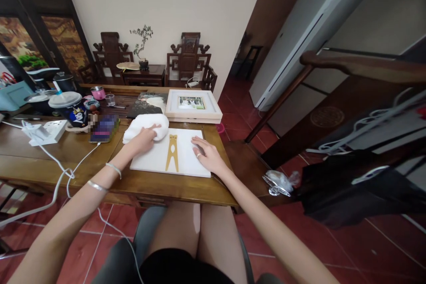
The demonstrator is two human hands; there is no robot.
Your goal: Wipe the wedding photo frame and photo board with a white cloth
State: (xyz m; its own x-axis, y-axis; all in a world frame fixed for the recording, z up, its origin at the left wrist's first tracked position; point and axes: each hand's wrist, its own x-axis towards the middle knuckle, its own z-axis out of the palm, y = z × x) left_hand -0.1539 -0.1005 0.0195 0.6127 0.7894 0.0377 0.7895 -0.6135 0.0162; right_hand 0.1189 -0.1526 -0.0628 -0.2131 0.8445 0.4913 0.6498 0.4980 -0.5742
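Note:
A white board (186,159) with a tan clothespin-shaped figure (172,152) on it lies flat on the wooden table (66,159) in front of me. My left hand (143,138) presses on a rolled white towel (146,124) at the board's upper left corner, fingers curled over the cloth. My right hand (207,154) lies flat on the board's right side, fingers stretched out, a ring on one finger.
A white picture frame (193,105) and a dark print (148,103) lie behind the board. To the left are a phone (104,129), a lidded cup (71,107), a power strip (46,132) with trailing cables. Carved chairs stand at the far wall; a crumpled wrapper (278,182) lies at right.

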